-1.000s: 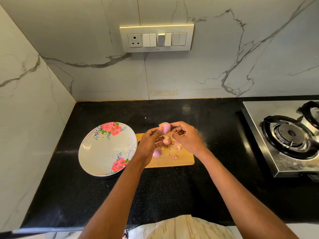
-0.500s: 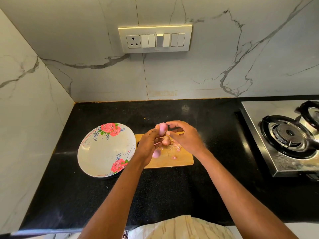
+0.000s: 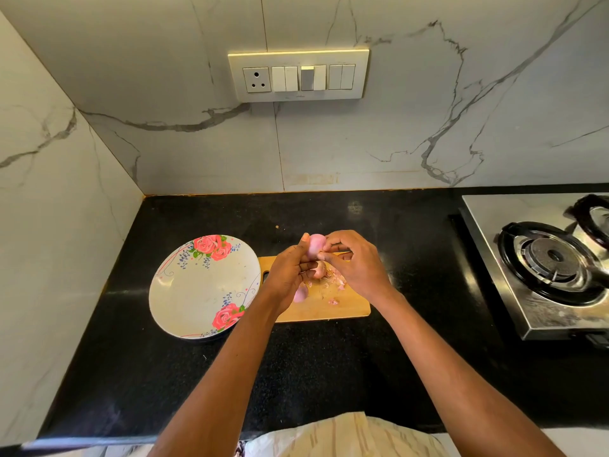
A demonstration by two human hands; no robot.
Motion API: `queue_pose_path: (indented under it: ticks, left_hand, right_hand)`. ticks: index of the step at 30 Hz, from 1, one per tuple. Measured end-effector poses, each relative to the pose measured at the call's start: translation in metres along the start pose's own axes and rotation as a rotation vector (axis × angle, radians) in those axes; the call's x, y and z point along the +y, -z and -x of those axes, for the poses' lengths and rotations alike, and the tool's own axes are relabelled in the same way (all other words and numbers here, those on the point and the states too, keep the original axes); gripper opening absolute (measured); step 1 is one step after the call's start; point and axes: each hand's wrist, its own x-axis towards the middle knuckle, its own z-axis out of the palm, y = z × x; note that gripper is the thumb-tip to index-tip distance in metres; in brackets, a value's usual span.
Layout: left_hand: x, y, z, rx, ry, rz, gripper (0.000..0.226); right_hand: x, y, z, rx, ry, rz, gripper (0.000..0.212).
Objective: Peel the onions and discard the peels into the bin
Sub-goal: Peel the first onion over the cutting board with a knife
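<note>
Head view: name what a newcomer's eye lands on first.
Both hands meet over the wooden cutting board at centre: the left hand grips a pink onion while the right hand picks at its skin. A rose-patterned plate lies left; a gas stove sits right.

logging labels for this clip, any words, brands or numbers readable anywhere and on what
None can be read.
Switch panel: a tiny mark under the switches, too small to read.
Floral plate, cutting board, stove: no lettering visible.
</note>
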Motion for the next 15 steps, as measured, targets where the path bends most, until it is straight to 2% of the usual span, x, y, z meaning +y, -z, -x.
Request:
queue_pose_path:
  ticks: [7, 12, 15]
  left_hand:
    - [-0.0025, -0.0001, 0.0001, 0.001, 0.040, 0.114, 0.047]
    - [-0.0017, 0.0039, 0.0017, 0.074, 0.042, 0.202, 0.033]
    - [-0.0031, 0.0058, 0.0016, 0.079, 0.056, 0.159, 0.027]
  right_hand:
    - [0.0020, 0.0033, -0.0014, -0.013, -0.024, -0.039, 0.013]
    - [0.0054, 0.0057, -0.0017, -0.026, -0.087, -0.076, 0.007]
    - [0.0093, 0.0054, -0.0011, -0.049, -0.109, 0.000, 0.021]
